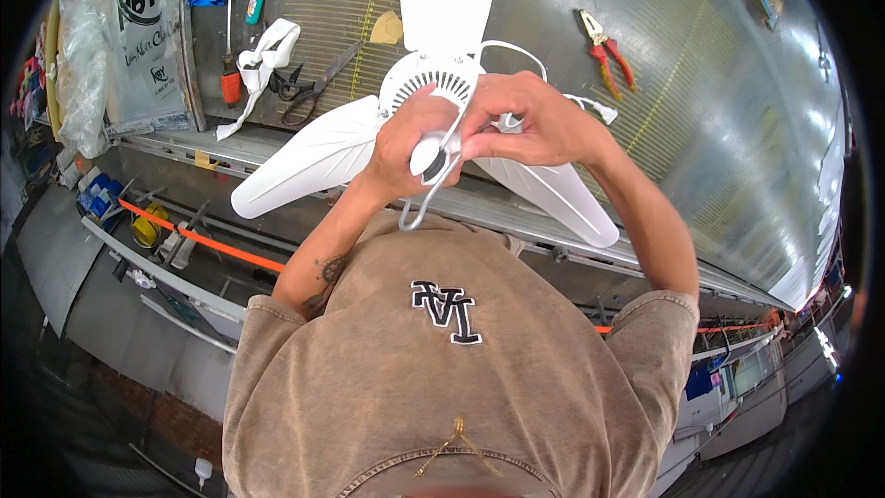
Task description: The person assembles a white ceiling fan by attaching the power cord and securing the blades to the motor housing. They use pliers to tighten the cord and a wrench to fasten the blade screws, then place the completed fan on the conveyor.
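Right now the left hand [406, 143] has its fingers curled round a white fitting [426, 155] at the near side of the white fan [406, 83]. The right hand [539, 120] brings thumb and forefinger together against that fitting; from where I stand I can't tell what, if anything, is pinched between them. Both hands cover part of the fan's hub, the right forearm hides some of its right blade [562, 198], and the far blade [449, 0] is cut off at the top of my view. A grey hook [412, 214] hangs below the hub.

The fan lies on a grey worktop [682, 37] with yellow lines. To its left are scissors [324, 88], a white strip [267, 53] and a red-handled screwdriver [230, 83]; to its right, pliers [604, 55]. Well left of it, clear plastic [83, 83] is bunched up, and nearer me runs an orange rail [221, 247].

The fan itself is glossy white and three-bladed, with slots ringing its hub.
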`<control>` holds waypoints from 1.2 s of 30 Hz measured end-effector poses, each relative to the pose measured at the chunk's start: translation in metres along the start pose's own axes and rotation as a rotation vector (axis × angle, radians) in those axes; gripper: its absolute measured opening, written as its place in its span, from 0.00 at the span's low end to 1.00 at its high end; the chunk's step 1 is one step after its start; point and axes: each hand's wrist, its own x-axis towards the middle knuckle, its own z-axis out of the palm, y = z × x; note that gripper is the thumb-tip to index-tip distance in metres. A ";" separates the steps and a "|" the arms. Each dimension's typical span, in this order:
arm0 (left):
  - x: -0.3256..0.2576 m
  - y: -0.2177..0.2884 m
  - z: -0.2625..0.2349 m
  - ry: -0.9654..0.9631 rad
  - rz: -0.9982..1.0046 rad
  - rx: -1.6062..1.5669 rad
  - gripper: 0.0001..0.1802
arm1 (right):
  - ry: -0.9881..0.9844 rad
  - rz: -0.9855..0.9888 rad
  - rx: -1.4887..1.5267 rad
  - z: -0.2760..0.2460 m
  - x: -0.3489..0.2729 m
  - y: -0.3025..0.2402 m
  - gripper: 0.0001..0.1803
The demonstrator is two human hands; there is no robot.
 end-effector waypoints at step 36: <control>-0.029 0.149 -0.091 -0.080 -0.631 -1.217 0.29 | 0.868 0.782 -1.102 -0.045 -0.154 0.121 0.42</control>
